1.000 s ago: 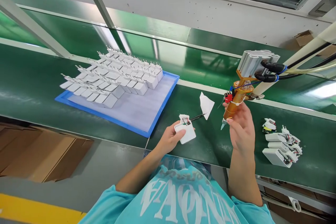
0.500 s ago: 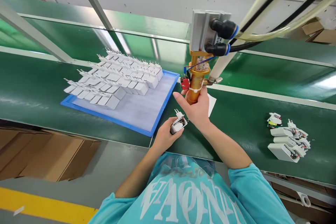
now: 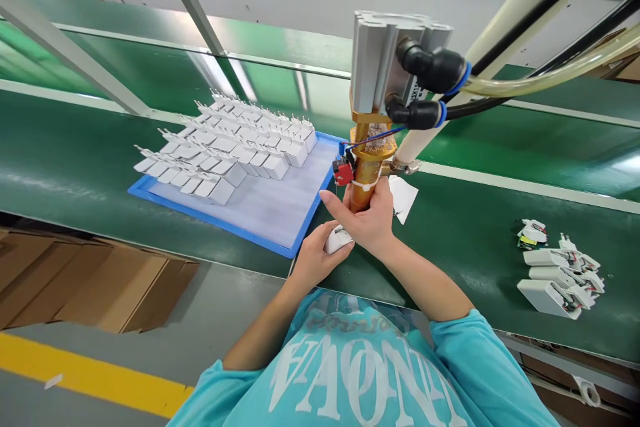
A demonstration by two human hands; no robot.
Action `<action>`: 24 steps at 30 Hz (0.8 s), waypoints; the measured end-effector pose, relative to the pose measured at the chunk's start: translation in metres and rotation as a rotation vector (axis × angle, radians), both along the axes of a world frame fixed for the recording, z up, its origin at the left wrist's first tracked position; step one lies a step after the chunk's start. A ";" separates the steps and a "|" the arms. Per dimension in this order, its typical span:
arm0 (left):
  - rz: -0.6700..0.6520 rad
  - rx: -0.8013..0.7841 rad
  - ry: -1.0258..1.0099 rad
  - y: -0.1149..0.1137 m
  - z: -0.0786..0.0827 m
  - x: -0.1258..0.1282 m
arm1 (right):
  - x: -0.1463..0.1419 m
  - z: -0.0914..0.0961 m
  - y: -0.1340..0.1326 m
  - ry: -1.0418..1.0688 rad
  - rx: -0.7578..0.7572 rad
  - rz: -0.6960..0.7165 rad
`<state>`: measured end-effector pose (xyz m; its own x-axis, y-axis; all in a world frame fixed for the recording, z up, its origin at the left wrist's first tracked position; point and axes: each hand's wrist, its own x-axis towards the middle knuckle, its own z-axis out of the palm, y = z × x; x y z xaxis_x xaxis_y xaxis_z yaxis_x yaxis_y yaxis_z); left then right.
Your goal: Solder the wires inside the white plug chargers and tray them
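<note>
My left hand is closed around a small white charger housing near the front edge of the green belt. My right hand grips the gold barrel of a hanging dispensing tool, which has a grey block on top, black hose fittings and a red switch. The tool stands upright directly over the housing. Its tip is hidden behind my right hand.
A blue tray holds rows of white charger housings at the left. A white paper scrap lies behind my hands. Several open chargers with wires lie at the right. Cardboard boxes sit below the belt.
My right hand has brought the hanging tool from the right across to the left, over the housing. My left hand has turned the housing and drawn it slightly nearer.
</note>
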<state>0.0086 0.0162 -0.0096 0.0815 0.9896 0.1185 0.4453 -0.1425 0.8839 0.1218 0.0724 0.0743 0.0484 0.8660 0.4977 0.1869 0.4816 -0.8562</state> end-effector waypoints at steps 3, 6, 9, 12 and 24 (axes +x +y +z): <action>-0.012 0.005 0.005 0.000 0.003 0.000 | 0.002 0.000 0.000 -0.012 0.013 -0.007; -0.025 0.015 0.014 0.000 0.005 0.001 | 0.005 0.000 0.000 -0.032 0.051 -0.020; -0.025 0.029 0.025 0.000 0.005 0.001 | 0.006 0.000 0.000 -0.050 0.064 -0.035; -0.022 0.039 0.034 -0.001 0.004 0.000 | 0.005 -0.001 -0.001 -0.036 0.038 -0.007; -0.026 0.051 0.006 -0.002 0.002 0.002 | 0.003 0.001 -0.005 0.001 0.004 0.042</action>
